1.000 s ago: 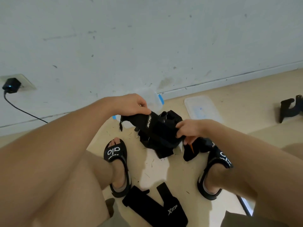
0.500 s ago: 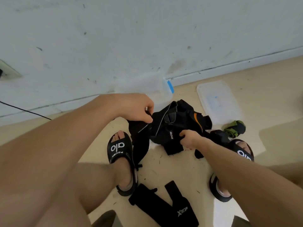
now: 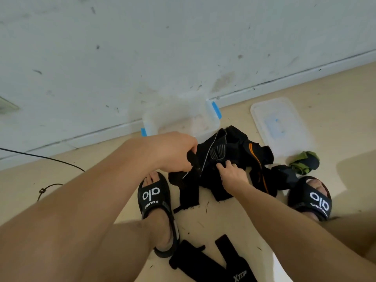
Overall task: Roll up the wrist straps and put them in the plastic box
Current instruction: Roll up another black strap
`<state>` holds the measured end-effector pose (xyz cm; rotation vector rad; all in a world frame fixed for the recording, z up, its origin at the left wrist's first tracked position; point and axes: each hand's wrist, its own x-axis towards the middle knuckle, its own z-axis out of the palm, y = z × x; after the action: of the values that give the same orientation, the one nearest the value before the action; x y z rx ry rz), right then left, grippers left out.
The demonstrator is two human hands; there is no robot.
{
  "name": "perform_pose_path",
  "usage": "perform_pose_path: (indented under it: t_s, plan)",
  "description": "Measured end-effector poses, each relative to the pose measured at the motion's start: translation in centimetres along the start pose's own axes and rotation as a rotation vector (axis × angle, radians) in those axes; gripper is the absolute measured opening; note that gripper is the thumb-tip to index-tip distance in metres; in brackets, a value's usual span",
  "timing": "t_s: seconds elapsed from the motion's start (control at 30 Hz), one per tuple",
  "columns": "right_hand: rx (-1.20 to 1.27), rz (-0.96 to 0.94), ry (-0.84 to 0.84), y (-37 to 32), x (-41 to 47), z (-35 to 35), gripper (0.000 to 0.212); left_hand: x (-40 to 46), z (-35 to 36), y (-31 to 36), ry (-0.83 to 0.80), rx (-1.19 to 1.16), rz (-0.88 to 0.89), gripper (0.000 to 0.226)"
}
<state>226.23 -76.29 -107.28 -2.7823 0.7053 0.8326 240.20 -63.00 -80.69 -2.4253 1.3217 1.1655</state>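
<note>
Since half a second ago the right hand has crept up the pile of black wrist straps, from its near edge onto the middle, while the left hand has hardly shifted. Left fingers are curled tight round one strap at its upper end; from that grip it hangs down, its long axis running toward the person, free end on the floor beside the left sandal. Right fingers look pressed or lightly hooked into the heap; I cannot tell whether they pinch anything. So the left hand has the strap, and the right, just beside it, is probably nearer to start the roll. Beyond the heap, against the wall, stands the plastic box, open, its lid on the floor to the right. Another strap lies flat near the person.
</note>
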Motion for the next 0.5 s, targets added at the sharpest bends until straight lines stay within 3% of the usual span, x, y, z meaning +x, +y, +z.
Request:
perform_pose_path:
  t_s: [0.07, 0.3, 0.37, 0.5]
  plan:
    - [0.036, 0.006, 0.015, -0.3, 0.3, -0.5, 0.073, -0.2, -0.3, 0.0, -0.014, -0.013, -0.009, 0.025]
    - [0.122, -0.124, -0.024, 1.5, 0.0, -3.4, 0.016, -0.9, -0.9, 0.1, 0.005, 0.018, -0.031, 0.03]
    - [0.201, -0.135, -0.055, 2.2, -0.7, -4.8, 0.017, -1.2, -1.1, 0.5, 0.015, 0.027, -0.025, 0.032]
    - [0.584, -0.062, -0.192, 3.6, -2.4, -8.5, 0.022, -1.9, -1.5, 1.2, 0.022, 0.026, -0.01, 0.032]
